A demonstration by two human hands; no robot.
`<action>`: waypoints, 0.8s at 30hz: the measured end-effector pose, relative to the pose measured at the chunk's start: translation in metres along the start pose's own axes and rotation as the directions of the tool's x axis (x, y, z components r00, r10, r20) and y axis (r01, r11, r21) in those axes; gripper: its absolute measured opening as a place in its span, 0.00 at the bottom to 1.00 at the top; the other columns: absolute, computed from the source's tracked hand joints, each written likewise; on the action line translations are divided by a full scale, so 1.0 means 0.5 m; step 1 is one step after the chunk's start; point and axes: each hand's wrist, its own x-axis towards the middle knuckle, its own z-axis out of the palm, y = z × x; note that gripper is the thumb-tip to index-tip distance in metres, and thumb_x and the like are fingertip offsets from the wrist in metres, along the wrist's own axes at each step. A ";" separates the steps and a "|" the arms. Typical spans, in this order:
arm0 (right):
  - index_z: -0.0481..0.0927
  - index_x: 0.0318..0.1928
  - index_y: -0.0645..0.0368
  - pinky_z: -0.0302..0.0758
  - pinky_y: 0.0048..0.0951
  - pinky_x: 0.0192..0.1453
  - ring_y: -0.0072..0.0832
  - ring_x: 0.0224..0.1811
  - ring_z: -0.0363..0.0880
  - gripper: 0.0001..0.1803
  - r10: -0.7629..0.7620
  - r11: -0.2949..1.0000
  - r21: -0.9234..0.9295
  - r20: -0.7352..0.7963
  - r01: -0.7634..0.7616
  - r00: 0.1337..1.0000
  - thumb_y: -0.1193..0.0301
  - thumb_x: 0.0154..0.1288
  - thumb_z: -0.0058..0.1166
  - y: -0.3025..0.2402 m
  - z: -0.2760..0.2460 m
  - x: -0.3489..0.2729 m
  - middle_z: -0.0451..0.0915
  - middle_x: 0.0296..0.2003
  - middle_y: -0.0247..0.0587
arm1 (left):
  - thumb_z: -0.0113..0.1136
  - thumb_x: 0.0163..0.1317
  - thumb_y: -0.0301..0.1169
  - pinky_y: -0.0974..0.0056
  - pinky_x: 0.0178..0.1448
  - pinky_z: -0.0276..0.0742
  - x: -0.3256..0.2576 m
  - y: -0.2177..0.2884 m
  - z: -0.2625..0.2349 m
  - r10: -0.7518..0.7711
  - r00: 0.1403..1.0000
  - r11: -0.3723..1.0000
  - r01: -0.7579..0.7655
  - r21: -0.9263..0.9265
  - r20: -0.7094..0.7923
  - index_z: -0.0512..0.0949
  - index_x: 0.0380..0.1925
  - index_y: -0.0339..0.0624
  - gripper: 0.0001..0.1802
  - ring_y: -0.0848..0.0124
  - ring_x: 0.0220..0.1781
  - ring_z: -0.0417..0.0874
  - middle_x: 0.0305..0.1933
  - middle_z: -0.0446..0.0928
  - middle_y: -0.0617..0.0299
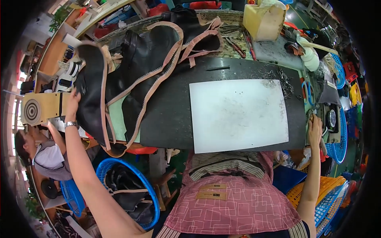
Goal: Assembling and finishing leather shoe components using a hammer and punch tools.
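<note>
At the table's left edge, my left hand (72, 104) grips the outer side of a black leather boot upper (90, 95), some of its fingers hidden. Pale pink tape and a zipper run along the upper's edges. More black boot uppers (149, 49) with zipper teeth lie beside it and overlap one another. My right hand (314, 130) is at the table's right edge with its fingers drawn together; what they hold, if anything, is too small to make out. Just beyond that hand lie blue-handled scissors (307, 93).
A white sheet (240, 115) lies on the black work mat (168, 123), with dark scraps (283, 81) and a dark metal rod (218, 68) around it. A yellowish container (263, 22) stands behind. Below left, a blue basket (152, 194) holds black pieces. Another person (49, 158) sits at far left.
</note>
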 end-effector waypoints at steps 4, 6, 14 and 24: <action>0.68 0.56 0.59 0.68 0.40 0.51 0.47 0.50 0.70 0.19 0.008 0.998 -0.060 0.017 -0.007 1.000 0.75 0.64 0.46 0.013 -0.014 -0.024 0.71 0.47 0.50 | 0.58 0.52 0.24 0.57 0.63 0.66 -0.058 0.227 0.141 0.416 0.883 0.867 -0.314 0.387 -0.217 0.69 0.56 0.38 0.28 0.54 0.58 0.72 0.56 0.72 0.47; 0.67 0.57 0.61 0.68 0.40 0.52 0.48 0.51 0.70 0.20 -0.019 1.000 -0.017 -0.015 0.019 1.000 0.75 0.64 0.46 0.026 -0.012 -0.025 0.71 0.47 0.52 | 0.60 0.49 0.25 0.59 0.63 0.66 -0.129 0.424 0.214 0.528 0.841 0.849 -0.519 0.098 -0.118 0.70 0.55 0.43 0.28 0.56 0.58 0.72 0.55 0.73 0.53; 0.70 0.54 0.63 0.63 0.21 0.27 0.16 0.25 0.64 0.19 0.458 0.750 0.550 -0.029 -0.369 0.888 0.65 0.67 0.49 -0.016 -0.081 0.052 0.71 0.27 0.32 | 0.48 0.62 0.29 0.54 0.34 0.76 -0.078 0.539 0.381 0.748 0.639 0.664 -0.723 0.191 -0.178 0.78 0.39 0.46 0.10 0.52 0.31 0.81 0.31 0.79 0.49; 0.69 0.53 0.60 0.65 0.18 0.31 0.17 0.28 0.68 0.16 0.154 0.441 0.898 -0.091 0.014 0.984 0.69 0.68 0.50 -0.202 -0.261 0.055 0.74 0.34 0.33 | 0.56 0.51 0.32 0.67 0.34 0.78 -0.500 0.836 0.366 0.964 -0.090 -0.106 -0.993 -0.050 -0.252 0.79 0.38 0.30 0.17 0.62 0.31 0.81 0.35 0.80 0.46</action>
